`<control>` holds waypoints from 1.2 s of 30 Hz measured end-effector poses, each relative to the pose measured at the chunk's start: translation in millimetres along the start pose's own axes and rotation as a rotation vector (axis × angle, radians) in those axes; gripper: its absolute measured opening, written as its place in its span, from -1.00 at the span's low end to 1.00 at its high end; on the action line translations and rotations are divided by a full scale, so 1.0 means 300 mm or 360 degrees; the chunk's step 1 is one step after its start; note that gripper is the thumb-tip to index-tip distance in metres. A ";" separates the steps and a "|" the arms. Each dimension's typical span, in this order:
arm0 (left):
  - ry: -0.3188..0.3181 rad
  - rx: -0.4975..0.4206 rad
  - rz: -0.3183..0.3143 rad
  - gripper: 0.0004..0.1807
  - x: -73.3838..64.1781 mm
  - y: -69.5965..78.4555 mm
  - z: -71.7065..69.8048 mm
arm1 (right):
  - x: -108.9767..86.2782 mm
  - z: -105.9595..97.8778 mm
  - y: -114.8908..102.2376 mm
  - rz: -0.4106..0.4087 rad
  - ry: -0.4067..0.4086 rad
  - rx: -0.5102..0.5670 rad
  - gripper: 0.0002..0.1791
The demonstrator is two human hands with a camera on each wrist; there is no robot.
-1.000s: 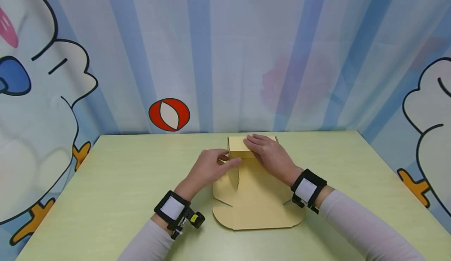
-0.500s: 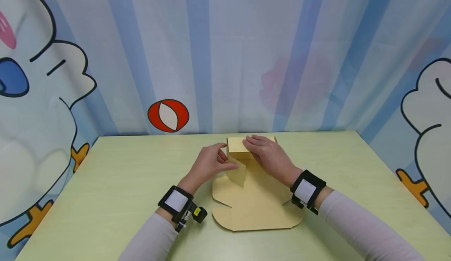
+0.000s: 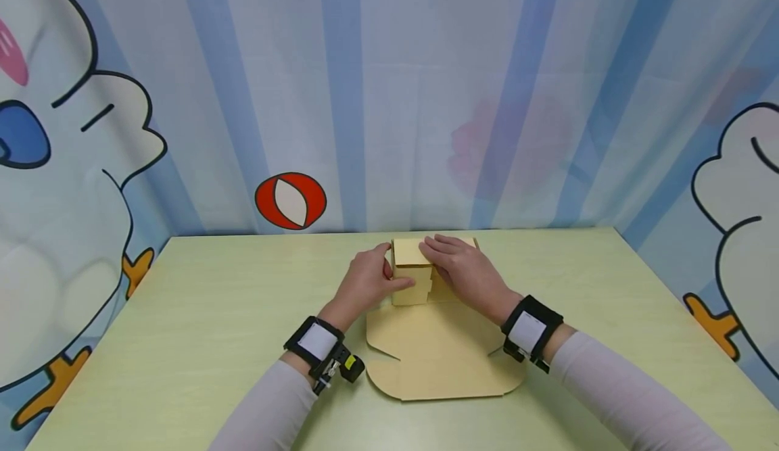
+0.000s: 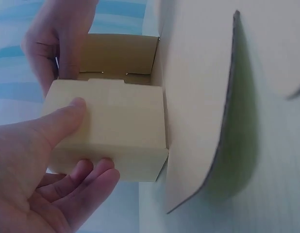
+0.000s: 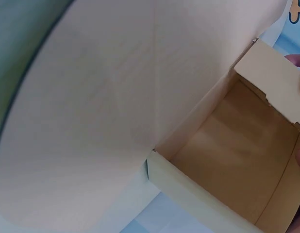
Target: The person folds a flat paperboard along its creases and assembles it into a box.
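A partly folded tan cardboard box (image 3: 447,343) lies on the table, its wide flat panel with rounded corners toward me. At its far end the walls stand up, and a small end flap (image 3: 412,287) lies folded across the left front corner. My left hand (image 3: 366,278) pinches that corner, thumb on the flap and fingers along the outside of the side wall, as the left wrist view shows. My right hand (image 3: 468,272) grips the far wall (image 3: 409,251), fingers over its outside and a digit reaching inside. The right wrist view shows the hollow interior (image 5: 247,141).
The pale green table (image 3: 231,316) extends around the box. A striped blue cartoon curtain (image 3: 389,99) hangs behind it and at both sides. Slits (image 3: 385,353) cut into the near panel's left edge. The opposite side wall (image 5: 198,194) stands upright in the right wrist view.
The left hand has swung the small end flap inward, from pointing toward me to lying across the front corner. The right hand has stayed in place on the far wall.
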State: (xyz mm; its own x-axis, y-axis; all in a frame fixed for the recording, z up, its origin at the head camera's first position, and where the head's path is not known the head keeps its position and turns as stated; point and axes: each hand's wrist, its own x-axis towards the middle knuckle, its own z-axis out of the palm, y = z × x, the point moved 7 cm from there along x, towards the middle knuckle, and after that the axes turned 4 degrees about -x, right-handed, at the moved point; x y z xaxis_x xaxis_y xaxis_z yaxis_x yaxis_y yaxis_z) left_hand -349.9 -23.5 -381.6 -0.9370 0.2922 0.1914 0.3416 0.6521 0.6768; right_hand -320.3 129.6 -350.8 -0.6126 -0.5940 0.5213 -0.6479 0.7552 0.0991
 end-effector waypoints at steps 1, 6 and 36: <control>0.0005 0.0014 0.0009 -0.29 0.001 0.002 0.001 | 0.000 0.001 0.001 0.0004 -0.0006 0.0000 -0.51; 0.0013 0.0078 0.0042 -0.40 0.003 0.013 0.002 | -0.001 0.004 0.004 0.0020 -0.0024 0.0000 -0.50; 0.0178 0.0255 -0.0063 -0.61 0.010 0.020 0.025 | -0.001 0.003 0.003 0.0014 -0.0016 0.0007 -0.50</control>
State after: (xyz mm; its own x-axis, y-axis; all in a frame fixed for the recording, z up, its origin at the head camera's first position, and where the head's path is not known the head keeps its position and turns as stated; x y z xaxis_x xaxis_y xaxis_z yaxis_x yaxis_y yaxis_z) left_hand -350.0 -13.6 -382.4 -0.9491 0.1906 0.2507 0.3033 0.7673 0.5650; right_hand -321.2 130.1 -351.7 -0.6229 -0.5901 0.5135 -0.6444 0.7593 0.0909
